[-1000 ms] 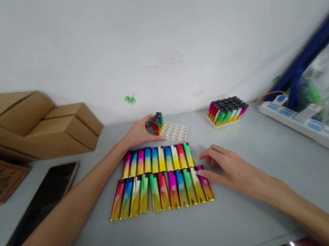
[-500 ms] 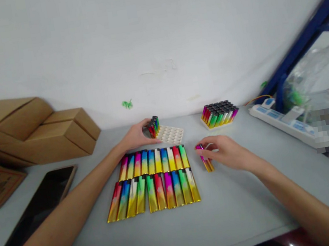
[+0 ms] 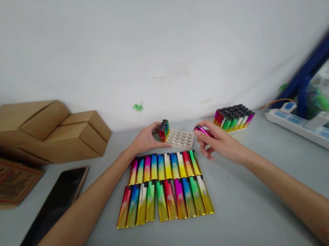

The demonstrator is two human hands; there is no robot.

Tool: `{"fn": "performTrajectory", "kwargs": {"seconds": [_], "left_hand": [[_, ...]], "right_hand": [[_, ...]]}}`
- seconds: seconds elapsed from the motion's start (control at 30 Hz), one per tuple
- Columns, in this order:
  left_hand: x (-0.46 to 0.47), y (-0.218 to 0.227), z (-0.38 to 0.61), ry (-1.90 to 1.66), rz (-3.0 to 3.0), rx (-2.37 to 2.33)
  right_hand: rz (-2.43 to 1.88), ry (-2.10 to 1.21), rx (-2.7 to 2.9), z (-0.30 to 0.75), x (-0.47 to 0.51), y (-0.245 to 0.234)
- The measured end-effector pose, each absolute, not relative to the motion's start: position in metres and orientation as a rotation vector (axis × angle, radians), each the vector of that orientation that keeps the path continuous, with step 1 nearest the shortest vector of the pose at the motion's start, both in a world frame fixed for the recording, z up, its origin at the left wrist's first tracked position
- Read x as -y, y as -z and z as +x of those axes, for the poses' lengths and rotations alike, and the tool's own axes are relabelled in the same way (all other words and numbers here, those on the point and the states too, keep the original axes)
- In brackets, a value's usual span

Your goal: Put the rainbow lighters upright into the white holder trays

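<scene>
Two rows of rainbow-coloured lighters (image 3: 164,183) lie flat on the grey table (image 3: 243,210). Behind them sits a white tray (image 3: 182,139) with round sockets, and a few lighters (image 3: 163,129) stand upright at its left end. My left hand (image 3: 145,139) curls against that left end, touching the upright lighters. My right hand (image 3: 217,141) pinches a pink lighter (image 3: 200,129) just right of the tray, lifted off the table.
A full tray of upright lighters (image 3: 234,117) stands at the back right. Cardboard boxes (image 3: 41,132) are stacked at the left, with a flat printed carton (image 3: 2,182) and a dark phone (image 3: 55,202) in front. A white power strip (image 3: 305,127) runs along the right.
My right hand took the pink lighter from the right end of the near row, lifted it and carried it back to the tray's right side. My left hand stayed at the tray.
</scene>
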State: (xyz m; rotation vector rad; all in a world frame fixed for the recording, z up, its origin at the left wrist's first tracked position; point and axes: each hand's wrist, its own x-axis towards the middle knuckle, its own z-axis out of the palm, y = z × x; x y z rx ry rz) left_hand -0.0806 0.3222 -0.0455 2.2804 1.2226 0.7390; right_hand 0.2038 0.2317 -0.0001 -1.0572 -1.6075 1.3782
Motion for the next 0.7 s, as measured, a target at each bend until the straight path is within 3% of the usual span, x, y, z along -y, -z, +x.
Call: {"fn": "performTrajectory", "kwargs": {"seconds": [0.13,0.4,0.7], "left_hand": [[-0.322,0.045,-0.081,-0.721,2.294,-1.255],[-0.320,0.041,-0.079,-0.693,2.266,-1.316],[-0.319,0.038,-0.080,-0.666,2.269,-1.301]], "right_hand": [[-1.131,-1.262,1.574,0.209,-0.229,0.010],[-1.069,-1.555,1.455,0.210,-0.218,0.002],[-1.118,-1.171,1.688,0.205,-0.210,0.008]]}}
